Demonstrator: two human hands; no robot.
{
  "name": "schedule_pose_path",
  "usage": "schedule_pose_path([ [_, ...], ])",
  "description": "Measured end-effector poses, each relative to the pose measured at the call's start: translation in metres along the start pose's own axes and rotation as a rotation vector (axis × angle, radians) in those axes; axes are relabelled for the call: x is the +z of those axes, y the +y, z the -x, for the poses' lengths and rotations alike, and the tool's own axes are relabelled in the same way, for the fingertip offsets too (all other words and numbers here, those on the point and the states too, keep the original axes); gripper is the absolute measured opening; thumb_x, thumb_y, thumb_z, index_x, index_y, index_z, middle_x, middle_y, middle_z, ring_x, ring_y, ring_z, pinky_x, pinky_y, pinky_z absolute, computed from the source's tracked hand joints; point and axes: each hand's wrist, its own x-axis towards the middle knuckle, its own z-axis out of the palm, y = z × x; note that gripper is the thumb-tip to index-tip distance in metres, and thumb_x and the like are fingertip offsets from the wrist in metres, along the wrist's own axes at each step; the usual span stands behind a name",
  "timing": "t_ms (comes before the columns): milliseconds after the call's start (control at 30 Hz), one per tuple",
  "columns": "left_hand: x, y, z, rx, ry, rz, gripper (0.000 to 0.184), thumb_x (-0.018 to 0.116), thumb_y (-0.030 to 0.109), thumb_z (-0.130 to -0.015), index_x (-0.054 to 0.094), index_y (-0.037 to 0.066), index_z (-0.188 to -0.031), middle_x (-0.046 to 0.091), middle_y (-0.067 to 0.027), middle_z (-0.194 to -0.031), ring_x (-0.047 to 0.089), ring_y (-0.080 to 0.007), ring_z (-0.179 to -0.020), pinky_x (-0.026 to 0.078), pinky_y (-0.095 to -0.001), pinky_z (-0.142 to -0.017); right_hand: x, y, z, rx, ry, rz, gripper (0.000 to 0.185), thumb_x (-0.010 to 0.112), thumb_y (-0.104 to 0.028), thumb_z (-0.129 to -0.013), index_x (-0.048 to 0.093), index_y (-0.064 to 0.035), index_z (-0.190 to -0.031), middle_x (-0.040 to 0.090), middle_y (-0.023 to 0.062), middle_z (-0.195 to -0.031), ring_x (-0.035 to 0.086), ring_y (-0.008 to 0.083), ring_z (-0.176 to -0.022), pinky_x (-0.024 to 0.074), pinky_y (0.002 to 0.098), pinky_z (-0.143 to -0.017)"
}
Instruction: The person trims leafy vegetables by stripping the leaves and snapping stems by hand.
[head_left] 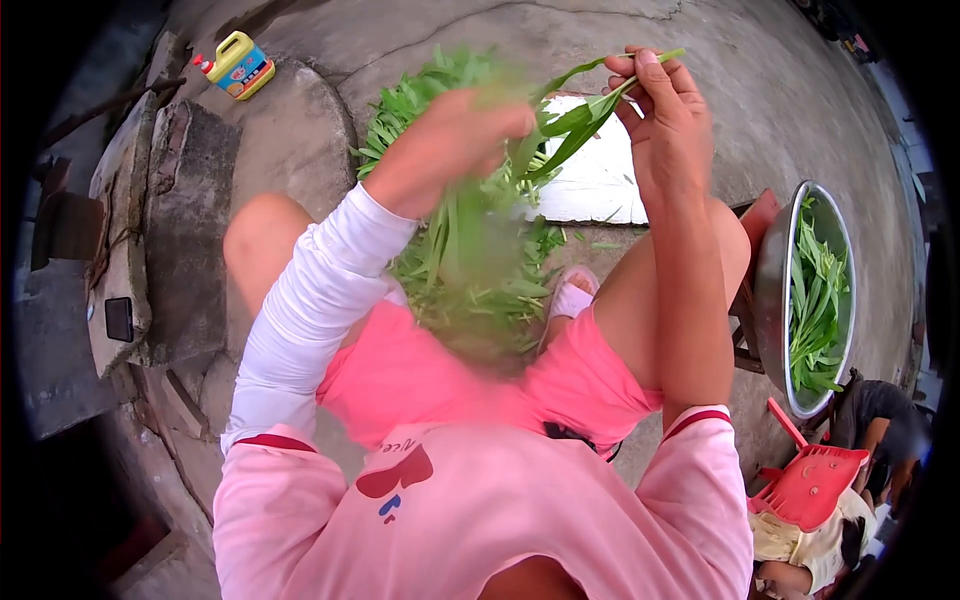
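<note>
My right hand (pixel 665 120) is closed in a pinch on the pale stem end of a water spinach sprig (pixel 580 122), whose long narrow leaves trail toward my left hand. Below the white sleeve's cuff, my left hand (pixel 445 145) is blurred by motion. Its fingers curl around a smeared bunch of water spinach (pixel 475 245) that hangs down between my knees. Behind and under that hand lies a heap of the same greens (pixel 415 95) on the ground. A white board (pixel 597 185) lies flat beneath the sprig, with cut bits near its edge.
A metal basin (pixel 848 300) at my right holds more greens. A yellow jug (pixel 238 68) stands on a round slab at upper left. A phone (pixel 119 319) lies on stone blocks at left. Behind the basin, another person (pixel 830 540) is near a red plastic chair (pixel 815 485).
</note>
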Motion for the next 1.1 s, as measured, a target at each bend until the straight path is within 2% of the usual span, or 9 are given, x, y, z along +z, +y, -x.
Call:
schedule_pose_path([
  [133, -0.014, 0.034, 0.02, -0.103, -0.367, -0.276, 0.024, 0.063, 0.028, -0.083, 0.057, 0.004, -0.086, 0.046, 0.0052, -0.065, 0.044, -0.0036, -0.058, 0.032, -0.0198, -0.054, -0.017, -0.009, -0.007, 0.165, -0.007, -0.212, 0.02, 0.058, -0.017, -0.089, 0.056, -0.0024, -0.102, 0.064, 0.0075, -0.094, 0.057, 0.0132, -0.08, 0.0488, 0.0273, -0.074],
  [233, -0.013, 0.016, 0.018, 0.436, -0.433, -0.43, 0.026, 0.067, 0.027, -0.083, 0.059, 0.003, -0.086, 0.048, 0.0048, -0.067, 0.046, -0.0039, -0.06, 0.035, -0.0188, -0.055, -0.02, -0.01, -0.008, 0.232, -0.066, -0.297, 0.02, 0.058, -0.016, -0.088, 0.056, -0.0026, -0.102, 0.063, 0.0069, -0.094, 0.057, 0.0137, -0.08, 0.0492, 0.0274, -0.073],
  [367, -0.001, 0.03, 0.028, 0.125, -0.28, -0.217, 0.018, 0.071, 0.017, -0.079, 0.061, 0.002, -0.082, 0.054, 0.0023, -0.071, 0.049, -0.0059, -0.063, 0.038, -0.0207, -0.057, -0.015, -0.005, -0.004, 0.337, -0.139, -0.318, 0.019, 0.061, -0.016, -0.086, 0.057, -0.0032, -0.1, 0.064, 0.0055, -0.089, 0.057, 0.0133, -0.076, 0.05, 0.0278, -0.071],
  [467, -0.012, 0.025, 0.024, 0.319, -0.719, -0.442, 0.019, 0.07, 0.015, -0.079, 0.059, 0.002, -0.089, 0.054, 0.0038, -0.072, 0.048, -0.0046, -0.066, 0.038, -0.0208, -0.058, -0.008, 0.0, -0.003, 0.384, -0.184, -0.315, 0.02, 0.062, -0.017, -0.086, 0.057, -0.0033, -0.1, 0.064, 0.0053, -0.087, 0.058, 0.0133, -0.074, 0.0504, 0.0277, -0.068],
  [600, 0.0, 0.027, 0.024, 0.245, -0.164, -0.286, 0.024, 0.07, 0.011, -0.079, 0.063, 0.003, -0.1, 0.058, -0.0017, -0.081, 0.055, -0.0108, -0.073, 0.043, -0.0241, -0.065, -0.003, 0.006, 0.0, 0.428, -0.211, -0.271, 0.02, 0.056, -0.019, -0.088, 0.056, -0.0013, -0.096, 0.063, 0.0076, -0.093, 0.056, 0.0157, -0.081, 0.0456, 0.0314, -0.078],
  [767, 0.004, 0.009, 0.006, 0.88, 0.112, -0.748, 0.016, 0.063, 0.004, -0.083, 0.062, 0.001, -0.099, 0.06, -0.0006, -0.094, 0.054, -0.0085, -0.083, 0.044, -0.0223, -0.074, 0.007, 0.013, 0.005, 0.428, -0.25, -0.187, 0.023, 0.054, -0.02, -0.089, 0.054, 0.0001, -0.1, 0.062, 0.0085, -0.092, 0.056, 0.0158, -0.084, 0.0461, 0.0322, -0.079],
  [867, 0.007, -0.001, 0.0, 0.499, 0.105, -0.213, 0.014, 0.06, 0.01, -0.086, 0.063, 0.002, -0.097, 0.061, -0.0001, -0.087, 0.055, -0.0073, -0.07, 0.043, -0.0197, -0.065, 0.013, 0.011, 0.01, 0.425, -0.259, -0.08, 0.023, 0.053, -0.021, -0.09, 0.053, 0.0001, -0.099, 0.061, 0.0078, -0.092, 0.055, 0.0153, -0.083, 0.0457, 0.0317, -0.079],
  [900, 0.006, 0.013, 0.006, 0.358, 0.123, -0.198, 0.018, 0.058, 0.017, -0.088, 0.061, 0.003, -0.097, 0.062, -0.0008, -0.081, 0.047, -0.0037, -0.056, 0.036, -0.0169, -0.053, 0.015, 0.009, 0.011, 0.419, -0.257, -0.041, 0.023, 0.052, -0.021, -0.091, 0.053, -0.0001, -0.099, 0.061, 0.0075, -0.092, 0.055, 0.0151, -0.083, 0.0455, 0.0314, -0.078],
  [1100, -0.008, 0.007, -0.001, 0.176, 0.132, 0.05, 0.023, 0.058, 0.022, -0.087, 0.057, 0.003, -0.099, 0.063, -0.0044, -0.082, 0.037, -0.0012, -0.051, 0.029, -0.0167, -0.046, 0.015, 0.003, 0.012, 0.437, -0.314, -0.021, 0.025, 0.054, -0.024, -0.09, 0.053, -0.001, -0.1, 0.059, 0.0067, -0.09, 0.053, 0.0137, -0.08, 0.0442, 0.0288, -0.075],
])
